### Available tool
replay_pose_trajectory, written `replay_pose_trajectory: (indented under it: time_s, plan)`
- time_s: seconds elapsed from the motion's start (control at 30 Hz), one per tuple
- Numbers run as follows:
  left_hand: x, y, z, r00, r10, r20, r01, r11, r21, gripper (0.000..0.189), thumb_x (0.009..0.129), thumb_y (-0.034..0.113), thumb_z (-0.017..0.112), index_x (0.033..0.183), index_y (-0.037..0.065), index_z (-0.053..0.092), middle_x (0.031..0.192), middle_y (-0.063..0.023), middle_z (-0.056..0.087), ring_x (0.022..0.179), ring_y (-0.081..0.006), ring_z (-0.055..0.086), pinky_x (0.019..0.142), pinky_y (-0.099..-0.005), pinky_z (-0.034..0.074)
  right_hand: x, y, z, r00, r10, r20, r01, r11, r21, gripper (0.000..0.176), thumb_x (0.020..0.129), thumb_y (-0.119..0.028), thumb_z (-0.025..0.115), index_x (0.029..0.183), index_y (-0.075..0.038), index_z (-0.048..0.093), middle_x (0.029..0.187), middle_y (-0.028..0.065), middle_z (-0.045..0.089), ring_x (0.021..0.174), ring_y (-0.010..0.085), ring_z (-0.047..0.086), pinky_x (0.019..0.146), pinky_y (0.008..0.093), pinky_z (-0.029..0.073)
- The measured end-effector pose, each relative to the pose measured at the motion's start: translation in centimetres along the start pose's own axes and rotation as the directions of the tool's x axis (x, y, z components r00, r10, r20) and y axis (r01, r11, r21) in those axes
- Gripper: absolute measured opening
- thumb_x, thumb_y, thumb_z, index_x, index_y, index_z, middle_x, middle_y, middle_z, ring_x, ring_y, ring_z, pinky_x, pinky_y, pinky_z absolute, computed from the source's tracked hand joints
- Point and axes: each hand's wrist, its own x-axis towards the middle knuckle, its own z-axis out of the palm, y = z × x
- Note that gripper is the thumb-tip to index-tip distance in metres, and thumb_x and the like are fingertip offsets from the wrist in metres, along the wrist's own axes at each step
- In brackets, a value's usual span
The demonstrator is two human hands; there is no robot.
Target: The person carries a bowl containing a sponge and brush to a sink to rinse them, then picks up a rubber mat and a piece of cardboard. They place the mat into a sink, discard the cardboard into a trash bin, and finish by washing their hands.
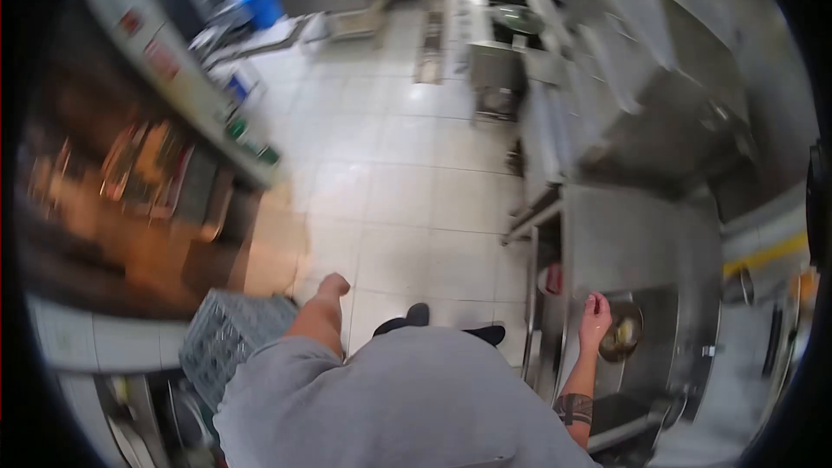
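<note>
My left hand (334, 284) hangs over the tiled floor, its fingers curled together; what they hold, if anything, is too small to make out. Over the edge of the steel counter at the right is my right hand (595, 314), with its fingers drawn together and their contents unclear. Just beside it, a round metal bowl or pan (622, 334) with something pale inside rests in a recessed part of the counter. Whether my right hand touches it is unclear.
A grey plastic crate (217, 338) stands left of my left arm. Shelves with orange-lit items (143, 165) are further left. A stove (498, 52) and steel equipment (659, 113) line the right side. A blue bin (263, 4) stands at the back left.
</note>
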Motion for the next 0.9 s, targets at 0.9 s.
replay_pose_trajectory:
  time_s: [0.9]
  plan:
    - [-2.5,-15.0,-5.8,0.958,-0.265,-0.107,0.161,0.808,-0.567,0.041,0.087,0.038,0.061,0.106,0.005,0.075,0.114,-0.0206,0.070,0.107,-0.0381,0.065,0.096,-0.0459,0.050,14.3,-4.5,39.9,0.216,0.540,0.814,-0.490,0.781,-0.388,0.016,0.096,-0.022,0.055,0.090,-0.008,0.053,0.072,0.0072,0.056,0.050,0.0185,0.054,0.040,0.0325,0.043]
